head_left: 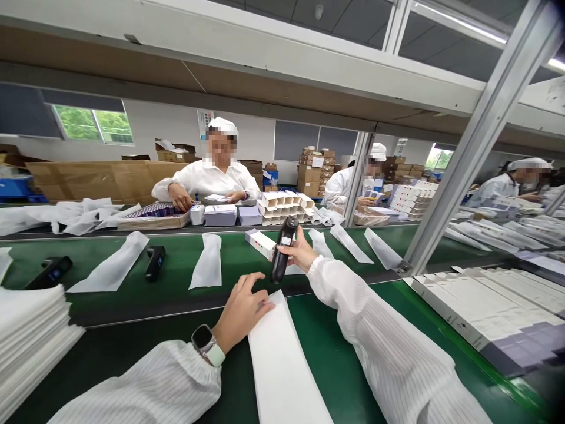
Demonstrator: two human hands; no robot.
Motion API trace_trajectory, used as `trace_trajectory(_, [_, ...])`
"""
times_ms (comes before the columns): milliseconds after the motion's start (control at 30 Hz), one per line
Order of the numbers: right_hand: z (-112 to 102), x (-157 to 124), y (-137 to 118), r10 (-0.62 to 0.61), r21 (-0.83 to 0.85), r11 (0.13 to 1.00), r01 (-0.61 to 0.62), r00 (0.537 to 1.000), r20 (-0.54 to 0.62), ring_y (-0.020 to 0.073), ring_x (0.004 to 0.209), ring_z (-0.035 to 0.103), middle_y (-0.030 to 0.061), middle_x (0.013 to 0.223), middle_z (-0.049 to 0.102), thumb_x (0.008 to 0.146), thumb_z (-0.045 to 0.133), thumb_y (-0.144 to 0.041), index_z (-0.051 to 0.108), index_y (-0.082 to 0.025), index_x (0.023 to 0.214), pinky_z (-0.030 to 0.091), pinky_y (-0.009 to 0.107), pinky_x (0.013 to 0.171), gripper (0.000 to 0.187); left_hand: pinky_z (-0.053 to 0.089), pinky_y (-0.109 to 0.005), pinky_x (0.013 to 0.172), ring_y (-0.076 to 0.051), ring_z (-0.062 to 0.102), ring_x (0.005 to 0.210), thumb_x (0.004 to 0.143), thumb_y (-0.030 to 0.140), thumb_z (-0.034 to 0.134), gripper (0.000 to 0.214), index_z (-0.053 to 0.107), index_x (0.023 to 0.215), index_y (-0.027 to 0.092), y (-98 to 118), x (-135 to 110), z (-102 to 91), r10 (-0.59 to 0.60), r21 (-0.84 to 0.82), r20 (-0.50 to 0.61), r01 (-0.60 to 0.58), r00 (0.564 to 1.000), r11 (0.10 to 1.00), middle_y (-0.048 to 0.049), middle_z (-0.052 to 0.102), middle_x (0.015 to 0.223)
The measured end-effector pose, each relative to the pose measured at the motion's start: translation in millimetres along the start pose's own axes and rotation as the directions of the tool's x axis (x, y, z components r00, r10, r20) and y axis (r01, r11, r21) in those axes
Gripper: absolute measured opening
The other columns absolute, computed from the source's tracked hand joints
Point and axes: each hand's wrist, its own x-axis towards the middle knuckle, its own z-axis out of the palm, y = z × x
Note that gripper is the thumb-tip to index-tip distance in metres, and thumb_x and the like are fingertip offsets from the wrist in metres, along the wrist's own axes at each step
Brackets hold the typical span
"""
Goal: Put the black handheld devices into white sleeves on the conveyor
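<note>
My right hand (301, 252) grips a black handheld device (282, 247), held upright and tilted over the green belt (176, 259). My left hand (242, 311), with a watch on its wrist, pinches the near top corner of a long white foam sleeve (282, 365) that lies flat on the green table in front of me. A small white box (261, 242) rests on the belt just left of the device.
Two more black devices (155, 261) (49, 272) and several white sleeves (207, 260) lie along the belt. A stack of white sleeves (30, 341) sits at my left, flat white boxes (494, 312) at my right. Other workers sit across the belt. A metal post (463, 159) slants at the right.
</note>
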Motion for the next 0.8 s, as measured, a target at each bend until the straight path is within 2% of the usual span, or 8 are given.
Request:
trace_trajectory(100, [12.4,1.2,8.5,0.013,-0.047,0.999,-0.013,1.000,0.007,0.0190,0.062,0.062,-0.0013,0.084,0.055,0.061,0.064,-0.035,0.015,-0.035,0.111,0.050,0.031,0.046,0.070,0.036,-0.041,0.084,-0.027,0.035,0.107,0.077,0.034,0.047,0.024,0.060,0.064,0.018,-1.3,0.0,-1.1,0.019,0.069,-0.010,-0.018,1.000,0.997,-0.0059,0.042,0.114])
trace_trajectory(200, [22.4,2.6,15.0,0.034,-0.108,0.993,-0.038,0.999,-0.034,0.0166,0.060,0.060,-0.0025,0.076,0.055,0.062,0.062,-0.042,0.022,-0.032,0.109,0.047,0.027,0.043,0.062,0.036,-0.041,0.085,-0.027,0.035,0.107,0.076,0.036,0.049,0.026,0.058,0.060,0.018,-1.7,1.2,-2.5,-0.002,0.051,-0.046,0.005,0.999,0.999,-0.0055,0.041,0.112])
trace_trajectory(300, [28.7,2.6,18.1,0.050,-0.122,0.991,-0.059,0.996,-0.074,0.0144,0.059,0.058,-0.0036,0.071,0.052,0.062,0.059,-0.048,0.032,-0.027,0.101,0.047,0.027,0.046,0.051,0.034,-0.042,0.087,-0.027,0.034,0.106,0.072,0.040,0.054,0.029,0.055,0.053,0.018,0.0,5.0,-6.4,-0.105,-0.046,-0.092,0.101,0.990,0.994,-0.0044,0.040,0.109])
trace_trajectory(433, [32.8,2.2,22.2,-0.003,-0.150,0.989,0.010,0.999,0.044,0.0116,0.065,0.055,-0.0023,0.072,0.052,0.061,0.060,-0.049,0.045,-0.020,0.087,0.044,0.026,0.060,0.041,0.033,-0.042,0.089,-0.027,0.032,0.108,0.066,0.045,0.058,0.029,0.054,0.055,0.019,4.7,15.0,-18.2,-0.297,-0.241,-0.103,0.266,0.949,0.933,-0.0033,0.037,0.110])
trace_trajectory(500, [34.2,1.9,24.8,-0.007,-0.209,0.977,0.030,0.994,0.108,0.0090,0.062,0.050,-0.0020,0.067,0.051,0.062,0.057,-0.052,0.051,-0.017,0.076,0.041,0.023,0.059,0.038,0.033,-0.041,0.089,-0.026,0.031,0.109,0.064,0.046,0.059,0.029,0.054,0.056,0.019,7.2,20.8,-25.4,-0.372,-0.336,-0.115,0.317,0.921,0.887,-0.0028,0.035,0.112])
trace_trajectory(600, [35.3,1.2,26.6,0.155,-0.244,0.964,-0.108,0.971,0.181,0.0065,0.050,0.041,-0.0022,0.055,0.045,0.068,0.040,-0.062,0.055,-0.014,0.066,0.035,0.021,0.051,0.050,0.032,-0.040,0.090,-0.026,0.031,0.111,0.063,0.044,0.060,0.028,0.053,0.054,0.018,12.3,27.3,-34.4,-0.440,-0.432,-0.109,0.356,0.891,0.828,-0.0031,0.033,0.114])
trace_trajectory(700, [34.2,0.4,22.5,0.292,-0.233,0.943,-0.238,0.927,0.237,0.0051,0.042,0.033,-0.0028,0.044,0.038,0.069,0.025,-0.069,0.053,-0.012,0.053,0.031,0.020,0.046,0.065,0.037,-0.038,0.083,-0.027,0.028,0.115,0.063,0.043,0.060,0.028,0.053,0.053,0.017,20.6,29.6,-41.4,-0.453,-0.517,-0.030,0.374,0.891,0.770,-0.0062,0.035,0.114])
trace_trajectory(800, [30.6,-2.0,12.8,0.316,-0.126,0.948,-0.291,0.903,0.292,0.0074,0.050,0.044,0.0010,0.050,0.047,0.070,0.021,-0.069,0.056,-0.012,0.055,0.036,0.022,0.053,0.069,0.042,-0.033,0.074,-0.028,0.027,0.116,0.065,0.043,0.057,0.030,0.051,0.051,0.017,28.9,28.6,-48.4,-0.461,-0.595,0.028,0.385,0.887,0.705,-0.0081,0.037,0.113])
